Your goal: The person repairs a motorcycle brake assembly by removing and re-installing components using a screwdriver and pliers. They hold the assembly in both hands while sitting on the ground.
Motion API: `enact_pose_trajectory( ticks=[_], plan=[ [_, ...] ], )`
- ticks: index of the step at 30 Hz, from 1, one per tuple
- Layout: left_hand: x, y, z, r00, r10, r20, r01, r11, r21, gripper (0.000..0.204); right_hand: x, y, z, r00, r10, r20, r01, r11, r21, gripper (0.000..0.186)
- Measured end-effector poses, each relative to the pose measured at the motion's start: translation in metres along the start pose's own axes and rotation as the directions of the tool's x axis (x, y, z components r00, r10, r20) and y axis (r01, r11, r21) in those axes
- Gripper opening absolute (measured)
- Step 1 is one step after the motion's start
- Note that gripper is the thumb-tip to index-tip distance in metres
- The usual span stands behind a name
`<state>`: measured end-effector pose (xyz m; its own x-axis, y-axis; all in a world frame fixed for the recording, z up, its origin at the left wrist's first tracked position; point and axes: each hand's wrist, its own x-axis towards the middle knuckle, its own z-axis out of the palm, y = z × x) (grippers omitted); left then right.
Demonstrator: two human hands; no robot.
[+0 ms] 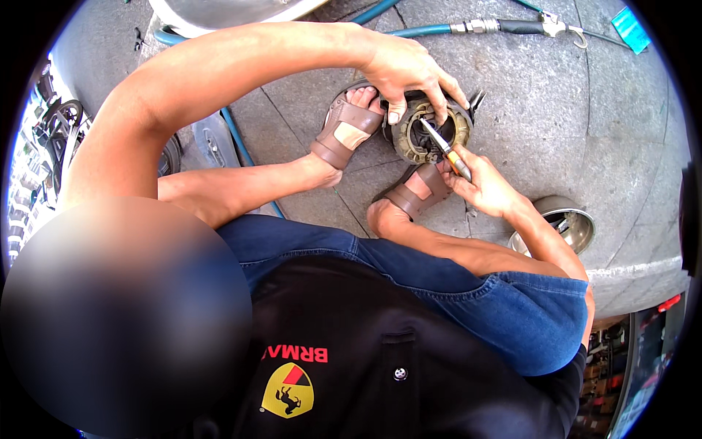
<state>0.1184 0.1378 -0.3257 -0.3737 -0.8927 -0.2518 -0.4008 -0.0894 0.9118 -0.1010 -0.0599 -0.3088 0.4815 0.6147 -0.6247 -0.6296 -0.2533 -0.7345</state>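
Note:
A round drum-brake assembly [406, 142], with tan curved shoes around a dark centre, sits between my two sandalled feet. My left hand [413, 69] reaches over it from the far side, thumb and fingers gripping its top and rim. In my right hand [482, 181] is a screwdriver [439, 140] with an orange and grey handle. Its metal shaft slants up and left into the middle of the assembly. The exact spot the tip touches is too small to make out.
A silver metal drum [583, 228] lies right of my right forearm. A teal hose [424, 31] with metal fittings and a black-handled air tool [521, 27] runs across the paving. A pale basin-like rim [241, 28] is at the far left, a turquoise packet [630, 31] at the far right.

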Motion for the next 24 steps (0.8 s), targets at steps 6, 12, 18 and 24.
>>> enact_pose_trajectory(
  ticks=[6, 12, 18, 24],
  plan=[
    [-0.001, -0.003, 0.003, 1.000, 0.013, -0.016, -0.013, 1.000, -0.018, 0.068, 0.000, -0.006, 0.007, 0.998, 0.031, -0.058, -0.032, 0.999, -0.028, 0.024],
    [0.000, -0.003, 0.003, 0.999, 0.029, -0.025, -0.029, 1.000, -0.003, 0.068, 0.000, -0.006, 0.015, 0.991, -0.020, -0.129, 0.027, 0.998, 0.056, 0.022],
    [0.000, -0.002, 0.002, 1.000, 0.011, -0.022, -0.010, 1.000, 0.012, 0.068, -0.001, -0.019, 0.012, 0.988, 0.143, -0.062, -0.135, 0.983, 0.127, 0.020],
    [0.001, 0.000, 0.000, 1.000, 0.008, -0.013, -0.008, 1.000, -0.022, 0.068, -0.001, -0.015, 0.021, 0.982, 0.189, -0.023, -0.177, 0.951, 0.254, 0.020]
  ],
)
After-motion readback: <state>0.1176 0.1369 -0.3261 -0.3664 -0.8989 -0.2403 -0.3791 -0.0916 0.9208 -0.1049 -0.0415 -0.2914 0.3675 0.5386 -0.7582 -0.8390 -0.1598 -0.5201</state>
